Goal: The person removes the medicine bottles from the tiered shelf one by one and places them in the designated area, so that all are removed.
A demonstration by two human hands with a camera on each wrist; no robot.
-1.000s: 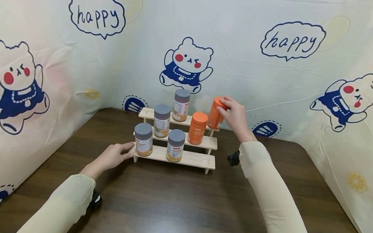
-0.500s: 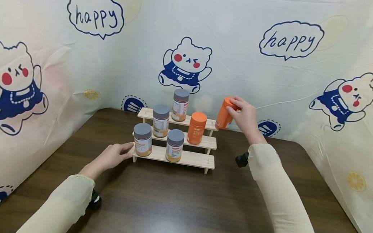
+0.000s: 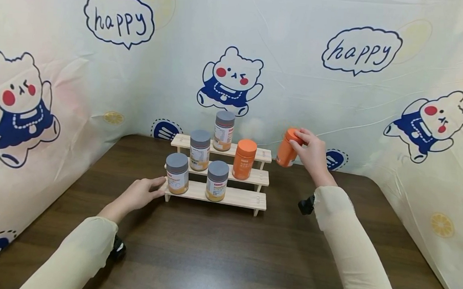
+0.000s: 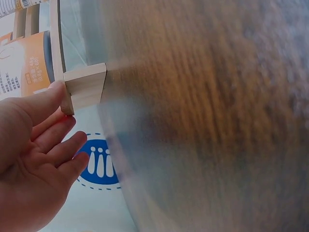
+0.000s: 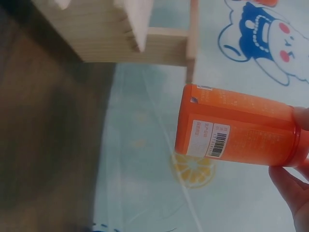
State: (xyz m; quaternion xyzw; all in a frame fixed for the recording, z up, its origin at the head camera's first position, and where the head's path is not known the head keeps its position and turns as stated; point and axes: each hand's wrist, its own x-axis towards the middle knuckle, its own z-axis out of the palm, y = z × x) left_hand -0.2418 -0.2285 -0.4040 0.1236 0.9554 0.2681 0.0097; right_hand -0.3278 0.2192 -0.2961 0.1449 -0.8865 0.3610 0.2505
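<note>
My right hand (image 3: 311,151) grips an orange bottle (image 3: 287,149) by its lid end, tilted, off the right end of a three-step wooden display shelf (image 3: 243,200). In the right wrist view that bottle (image 5: 236,128) shows a white barcode label, its base apart from the wood. My left hand (image 3: 143,194) pinches the left end of the lowest step, thumb above and forefinger below, as the left wrist view of the hand (image 4: 38,145) shows. Another orange bottle (image 3: 244,159) stands on the middle step.
Grey-lidded jars stand on the shelf: two on the lowest step, left (image 3: 178,174) and centre (image 3: 217,181), one on the middle step (image 3: 200,150), one on the top (image 3: 224,131). A printed cloth (image 3: 292,77) surrounds the dark wooden table (image 3: 216,251).
My right hand has lifted the orange bottle off the top step, carried it right and then lowered it a little beyond the shelf's end. My left hand has stayed at the lowest step.
</note>
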